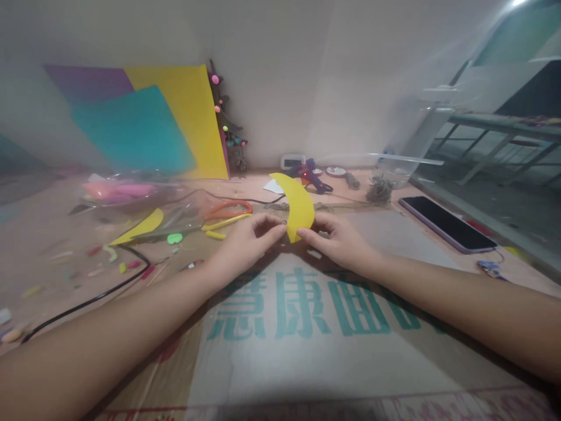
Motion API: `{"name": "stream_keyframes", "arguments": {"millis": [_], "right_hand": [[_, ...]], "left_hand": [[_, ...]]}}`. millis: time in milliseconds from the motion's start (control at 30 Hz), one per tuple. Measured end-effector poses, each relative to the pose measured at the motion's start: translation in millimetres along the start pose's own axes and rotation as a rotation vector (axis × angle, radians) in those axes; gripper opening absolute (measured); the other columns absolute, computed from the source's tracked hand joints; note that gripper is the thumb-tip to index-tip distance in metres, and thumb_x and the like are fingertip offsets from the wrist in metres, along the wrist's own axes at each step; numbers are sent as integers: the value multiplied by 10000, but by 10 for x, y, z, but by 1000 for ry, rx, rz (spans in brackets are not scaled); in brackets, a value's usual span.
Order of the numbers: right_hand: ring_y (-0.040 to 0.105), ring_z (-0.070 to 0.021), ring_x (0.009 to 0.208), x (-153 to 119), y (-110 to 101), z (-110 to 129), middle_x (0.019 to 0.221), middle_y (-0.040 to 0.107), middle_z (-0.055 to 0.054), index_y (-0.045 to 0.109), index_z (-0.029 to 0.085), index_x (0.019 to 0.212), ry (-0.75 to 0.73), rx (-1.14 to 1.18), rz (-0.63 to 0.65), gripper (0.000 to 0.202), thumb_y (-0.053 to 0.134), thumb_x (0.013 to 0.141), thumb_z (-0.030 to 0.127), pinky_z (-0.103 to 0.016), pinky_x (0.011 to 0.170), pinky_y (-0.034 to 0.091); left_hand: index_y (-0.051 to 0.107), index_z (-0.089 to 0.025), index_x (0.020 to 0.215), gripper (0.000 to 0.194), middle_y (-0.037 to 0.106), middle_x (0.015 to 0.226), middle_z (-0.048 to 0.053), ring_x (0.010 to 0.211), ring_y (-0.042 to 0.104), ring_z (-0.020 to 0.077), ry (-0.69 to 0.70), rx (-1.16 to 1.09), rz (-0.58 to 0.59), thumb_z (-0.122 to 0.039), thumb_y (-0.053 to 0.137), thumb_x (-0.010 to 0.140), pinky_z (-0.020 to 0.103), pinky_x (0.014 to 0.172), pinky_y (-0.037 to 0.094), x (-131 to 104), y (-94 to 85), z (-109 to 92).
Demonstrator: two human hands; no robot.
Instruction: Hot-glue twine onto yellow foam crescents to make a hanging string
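A yellow crescent-shaped piece (300, 204) stands upright in the middle of the view, its lower end between my two hands. My left hand (256, 237) pinches the lower left edge between thumb and fingers. On the other side, my right hand (335, 237) grips the lower right edge the same way. Just behind the crescent lies a dark glue gun (313, 178) with a small red light. Beneath my hands is a white sheet (280, 362) with large green characters.
Orange-handled scissors (230, 207), a yellow offcut (142, 227), scraps and a black cable (87, 303) lie left. A phone (447, 223) is at right, near twine (379, 190). Coloured sheets (131, 131) lean against the wall beside a decorated branch (232, 137).
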State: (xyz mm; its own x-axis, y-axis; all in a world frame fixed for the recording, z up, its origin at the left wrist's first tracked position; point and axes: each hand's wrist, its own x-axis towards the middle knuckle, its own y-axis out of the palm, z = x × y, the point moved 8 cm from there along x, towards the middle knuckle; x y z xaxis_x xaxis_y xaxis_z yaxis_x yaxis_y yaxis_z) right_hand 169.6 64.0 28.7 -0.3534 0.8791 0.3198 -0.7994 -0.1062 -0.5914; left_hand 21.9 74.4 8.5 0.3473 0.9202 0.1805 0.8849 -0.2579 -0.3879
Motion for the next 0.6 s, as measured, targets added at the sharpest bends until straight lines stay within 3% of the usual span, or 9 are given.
{"name": "stream_keyframes", "arguments": {"millis": [167, 433, 600], "right_hand": [[617, -167, 718, 7, 18, 23, 834, 710, -47, 679, 143, 927, -8, 5, 16, 224, 561, 862, 321, -267, 638, 477], [621, -158, 714, 7, 9, 78, 809, 707, -38, 682, 137, 888, -46, 15, -1, 199, 560, 858, 291, -246, 627, 467], [611, -159, 716, 12, -19, 56, 838, 710, -52, 679, 123, 956, -19, 2, -29, 239, 552, 864, 303, -248, 633, 467]], "left_hand": [[614, -152, 834, 306, 626, 756, 4, 602, 544, 104, -48, -23, 0, -455, 581, 854, 217, 559, 431, -7, 0, 11], [511, -160, 832, 317, 580, 723, -23, 586, 562, 104, -103, -171, -48, -444, 648, 802, 223, 554, 469, 22, -8, 63], [604, -146, 873, 328, 633, 757, 0, 595, 557, 101, -57, -84, 4, -467, 638, 809, 217, 563, 451, 20, 23, 58]]}}
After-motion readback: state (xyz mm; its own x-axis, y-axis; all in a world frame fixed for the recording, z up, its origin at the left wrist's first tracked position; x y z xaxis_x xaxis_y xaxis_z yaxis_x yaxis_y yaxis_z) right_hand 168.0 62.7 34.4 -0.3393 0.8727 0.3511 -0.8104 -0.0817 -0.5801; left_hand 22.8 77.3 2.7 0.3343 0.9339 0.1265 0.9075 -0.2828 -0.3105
